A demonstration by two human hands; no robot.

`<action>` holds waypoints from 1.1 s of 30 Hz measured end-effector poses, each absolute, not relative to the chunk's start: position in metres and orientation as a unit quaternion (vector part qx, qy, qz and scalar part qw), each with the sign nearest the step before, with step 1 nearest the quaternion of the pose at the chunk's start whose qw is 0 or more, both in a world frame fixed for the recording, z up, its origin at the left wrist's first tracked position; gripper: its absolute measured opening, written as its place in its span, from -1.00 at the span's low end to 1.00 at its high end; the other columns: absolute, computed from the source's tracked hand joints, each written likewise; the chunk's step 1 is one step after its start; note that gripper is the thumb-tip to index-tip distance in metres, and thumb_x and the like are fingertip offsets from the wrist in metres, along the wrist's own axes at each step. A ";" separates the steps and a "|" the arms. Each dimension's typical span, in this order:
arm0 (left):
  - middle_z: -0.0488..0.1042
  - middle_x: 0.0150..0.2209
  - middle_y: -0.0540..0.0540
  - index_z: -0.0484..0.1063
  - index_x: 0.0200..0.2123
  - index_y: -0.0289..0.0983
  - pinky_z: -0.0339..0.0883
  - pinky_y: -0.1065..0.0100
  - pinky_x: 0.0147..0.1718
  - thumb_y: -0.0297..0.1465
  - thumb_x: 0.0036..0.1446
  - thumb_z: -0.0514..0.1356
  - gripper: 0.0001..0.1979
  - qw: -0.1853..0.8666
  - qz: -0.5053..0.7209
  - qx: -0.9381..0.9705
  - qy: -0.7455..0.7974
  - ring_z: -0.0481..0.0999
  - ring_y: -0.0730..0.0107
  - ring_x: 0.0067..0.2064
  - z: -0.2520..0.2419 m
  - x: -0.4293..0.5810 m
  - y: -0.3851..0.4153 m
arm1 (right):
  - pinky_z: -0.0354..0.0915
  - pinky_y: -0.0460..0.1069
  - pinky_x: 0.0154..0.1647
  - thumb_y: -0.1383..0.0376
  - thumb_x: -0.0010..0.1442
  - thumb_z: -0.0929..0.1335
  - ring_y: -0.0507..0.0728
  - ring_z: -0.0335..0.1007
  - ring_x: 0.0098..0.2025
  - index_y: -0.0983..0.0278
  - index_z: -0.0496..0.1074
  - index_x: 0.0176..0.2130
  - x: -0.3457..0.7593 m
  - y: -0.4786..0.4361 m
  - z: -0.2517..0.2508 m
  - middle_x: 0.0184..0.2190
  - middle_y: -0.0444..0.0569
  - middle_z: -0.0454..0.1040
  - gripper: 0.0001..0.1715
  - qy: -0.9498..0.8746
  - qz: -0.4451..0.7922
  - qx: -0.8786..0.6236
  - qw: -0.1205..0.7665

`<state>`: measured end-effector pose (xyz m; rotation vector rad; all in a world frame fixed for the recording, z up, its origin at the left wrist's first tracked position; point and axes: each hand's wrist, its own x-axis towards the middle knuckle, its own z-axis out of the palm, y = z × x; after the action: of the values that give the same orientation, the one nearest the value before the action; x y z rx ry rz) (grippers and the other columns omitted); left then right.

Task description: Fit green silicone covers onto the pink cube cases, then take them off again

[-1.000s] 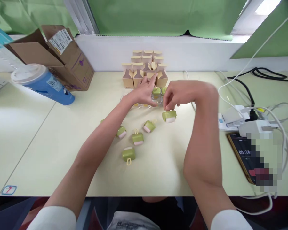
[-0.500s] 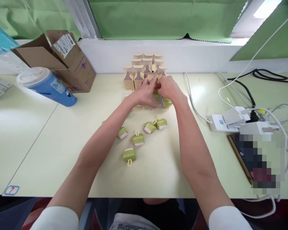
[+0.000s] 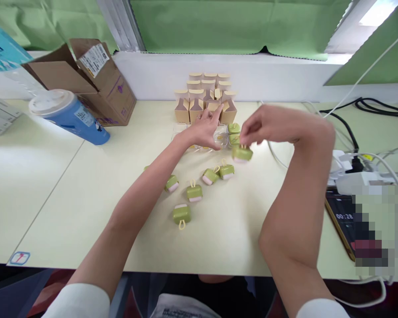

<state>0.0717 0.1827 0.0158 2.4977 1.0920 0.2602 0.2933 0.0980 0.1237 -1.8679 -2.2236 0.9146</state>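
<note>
Raised over the right end of the front rows, my right hand (image 3: 267, 126) pinches the loop of a small green-and-pale-pink case (image 3: 242, 153), which hangs slightly blurred. My left hand (image 3: 204, 130) is open, fingers stretched over clear plastic boxes (image 3: 220, 139) and touching the front of the small tan cartons (image 3: 228, 112), whose tops stand open. Two green cases (image 3: 234, 128) sit at the right end of the clear boxes. Several more looped green cases lie loose nearer me, among them one green case (image 3: 181, 213) at the front; another is mostly hidden behind my left forearm.
At the left stand a brown cardboard box (image 3: 119, 97), a blue cup (image 3: 82, 119) with a white lid, and a bottle with a turquoise label (image 3: 3, 48). To the right are a white power strip (image 3: 361, 181), cables and a phone (image 3: 340, 221). A white wall borders the table's back.
My right hand has moved right and toward me from the cartons, with a green case now hanging from it. My left hand stays by the cartons. The whole view has shifted slightly.
</note>
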 end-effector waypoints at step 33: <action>0.36 0.53 -0.59 -0.37 0.74 -0.35 0.22 -0.26 0.53 -0.10 -0.14 0.61 0.64 0.219 0.080 0.909 0.345 0.36 -0.44 0.56 0.014 0.114 0.200 | 0.60 0.19 -0.14 0.43 0.21 0.60 0.36 0.69 -0.16 0.14 0.72 -0.38 0.332 0.070 0.148 -0.31 0.03 0.72 -0.80 -0.627 0.164 -0.758 0.072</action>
<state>0.1137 0.1998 0.0138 2.5164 0.9539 0.2205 0.3324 0.0700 0.1481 -2.2794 -1.8833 0.4940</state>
